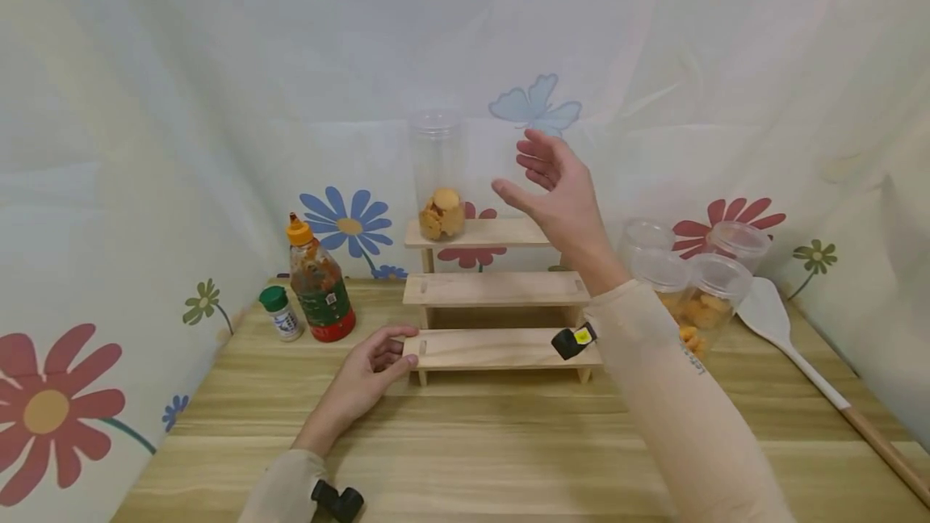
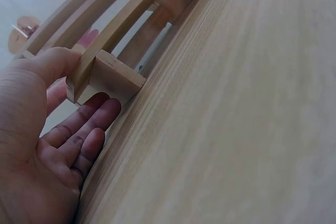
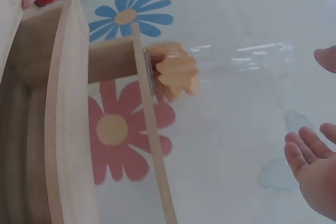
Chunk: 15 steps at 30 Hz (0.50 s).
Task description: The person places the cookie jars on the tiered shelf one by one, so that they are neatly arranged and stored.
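A three-tier wooden display rack (image 1: 497, 287) stands on the table. My left hand (image 1: 374, 370) grips the left end of its lowest board, the thumb on the board and the other fingers at its end and below, as the left wrist view shows. On the top tier's left part stands a tall clear jar (image 1: 438, 172) with orange-brown crackers (image 3: 177, 72) at its bottom. To the right of this jar, apart from it, my right hand (image 1: 559, 192) is raised in the air. Its fingers are spread from the thumb, and nothing is between them.
Several clear lidded jars (image 1: 715, 285), some with snacks visible, stand right of the rack, partly behind my right forearm. A white spatula (image 1: 766, 313) with a wooden handle lies farther right. At left stand a sauce bottle (image 1: 320, 289) and a green-capped shaker (image 1: 281, 315). A flowered curtain (image 1: 349, 47) hangs behind.
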Each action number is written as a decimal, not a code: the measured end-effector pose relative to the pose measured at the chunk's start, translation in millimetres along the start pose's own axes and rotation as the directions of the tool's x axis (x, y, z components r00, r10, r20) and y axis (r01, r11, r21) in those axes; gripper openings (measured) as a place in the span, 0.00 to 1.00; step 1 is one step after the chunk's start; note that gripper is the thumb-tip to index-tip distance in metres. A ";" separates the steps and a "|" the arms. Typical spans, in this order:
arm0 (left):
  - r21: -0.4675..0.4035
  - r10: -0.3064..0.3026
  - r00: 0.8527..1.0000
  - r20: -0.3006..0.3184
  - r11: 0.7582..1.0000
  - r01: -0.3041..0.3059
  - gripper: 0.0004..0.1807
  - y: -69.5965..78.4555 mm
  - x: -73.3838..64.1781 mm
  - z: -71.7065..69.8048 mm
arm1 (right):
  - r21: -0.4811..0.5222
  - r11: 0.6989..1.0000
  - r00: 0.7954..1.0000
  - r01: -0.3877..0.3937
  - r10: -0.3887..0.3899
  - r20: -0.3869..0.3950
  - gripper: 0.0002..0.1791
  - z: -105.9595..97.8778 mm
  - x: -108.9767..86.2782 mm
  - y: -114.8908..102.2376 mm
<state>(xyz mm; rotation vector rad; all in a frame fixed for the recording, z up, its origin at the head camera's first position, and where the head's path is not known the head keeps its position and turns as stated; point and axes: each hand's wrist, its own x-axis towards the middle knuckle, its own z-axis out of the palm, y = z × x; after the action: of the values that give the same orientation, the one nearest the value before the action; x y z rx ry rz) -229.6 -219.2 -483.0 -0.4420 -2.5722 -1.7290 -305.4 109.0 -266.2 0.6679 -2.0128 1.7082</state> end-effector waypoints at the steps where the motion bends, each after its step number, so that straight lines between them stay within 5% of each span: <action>1: 0.000 -0.002 1.000 -0.001 1.000 0.002 0.24 0.1 0.1 0.2 | -0.005 1.000 1.000 0.011 -0.011 -0.006 0.45 -6.3 -3.1 -1.4; 7: -0.010 -0.011 1.000 -0.006 1.000 0.011 0.24 -1.5 2.3 1.4 | -0.068 0.997 0.996 0.033 -0.038 -0.082 0.44 -53.1 -26.6 -8.5; 15: -0.027 0.008 1.000 -0.008 1.000 -0.008 0.24 -5.4 2.5 0.6 | -0.126 0.991 0.977 -0.052 0.024 -0.213 0.44 -120.5 -63.5 -15.6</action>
<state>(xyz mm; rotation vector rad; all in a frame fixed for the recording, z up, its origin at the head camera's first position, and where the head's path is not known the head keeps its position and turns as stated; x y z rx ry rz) -233.2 -220.0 -487.7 -0.4445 -2.5408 -1.7606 -244.5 231.7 -272.3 0.3885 -1.9773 1.5786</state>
